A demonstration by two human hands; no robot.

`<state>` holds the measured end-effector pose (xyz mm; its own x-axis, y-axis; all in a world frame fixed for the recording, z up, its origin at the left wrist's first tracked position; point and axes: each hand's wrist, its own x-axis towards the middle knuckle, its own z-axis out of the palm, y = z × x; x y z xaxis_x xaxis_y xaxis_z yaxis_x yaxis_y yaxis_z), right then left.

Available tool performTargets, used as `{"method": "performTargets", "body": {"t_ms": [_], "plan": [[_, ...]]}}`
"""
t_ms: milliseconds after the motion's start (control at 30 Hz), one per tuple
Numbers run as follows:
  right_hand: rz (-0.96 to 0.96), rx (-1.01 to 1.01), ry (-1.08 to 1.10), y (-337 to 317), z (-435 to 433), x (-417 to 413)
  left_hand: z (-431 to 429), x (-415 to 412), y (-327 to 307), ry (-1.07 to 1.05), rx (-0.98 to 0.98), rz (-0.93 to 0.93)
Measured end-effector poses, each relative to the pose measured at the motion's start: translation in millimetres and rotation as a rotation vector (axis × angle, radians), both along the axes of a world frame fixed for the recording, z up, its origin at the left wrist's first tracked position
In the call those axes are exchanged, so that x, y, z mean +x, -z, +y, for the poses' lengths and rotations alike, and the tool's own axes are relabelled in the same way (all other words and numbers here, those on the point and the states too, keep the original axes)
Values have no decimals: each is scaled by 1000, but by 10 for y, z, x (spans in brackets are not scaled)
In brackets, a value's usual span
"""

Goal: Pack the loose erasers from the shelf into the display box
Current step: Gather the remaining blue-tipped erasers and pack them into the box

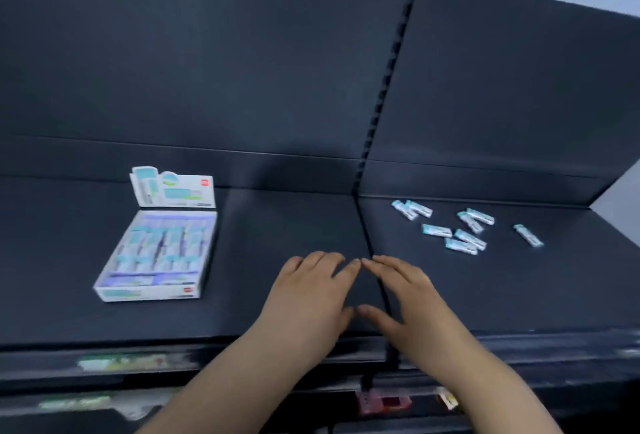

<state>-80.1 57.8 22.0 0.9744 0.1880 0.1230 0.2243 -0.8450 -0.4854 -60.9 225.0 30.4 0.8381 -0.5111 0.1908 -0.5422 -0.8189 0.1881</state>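
A white and teal display box (104, 290) lies open on the left half of the dark shelf, its printed lid flap (173, 188) standing up behind it; rows of erasers fill most of it. Several loose erasers (460, 229) in teal and white sleeves lie scattered on the right half of the shelf, one eraser (528, 235) apart at the far right. My left hand (308, 298) and my right hand (408, 298) rest flat on the shelf near its front edge, fingers straight, fingertips and thumbs nearly touching over the seam. Neither hand holds anything.
The dark shelf (277, 226) has a tall back panel (207, 70) and a slotted upright (384, 87) dividing left and right sections. Below the front edge run price-label strips (121, 362), and a lower shelf shows small red packages (384, 402).
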Motion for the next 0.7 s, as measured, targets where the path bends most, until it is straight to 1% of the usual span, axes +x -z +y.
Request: {"method": "performTargets", "body": {"t_ms": [67,233,367,600,700], "plan": [[10,-10,7,-10,-324,-72,-311,-53,14,-18,-29,-29],[54,8,59,-51,-865,-125,-767,-104,46,-6,-1,-31],[83,33,79,-56,-1061,-51,-939,5,89,-20,44,-11],[37,60,155,-61,-1275,251,-1063,374,62,22,82,4],[15,41,176,-49,-1367,414,-1116,568,91,35,93,1]]}}
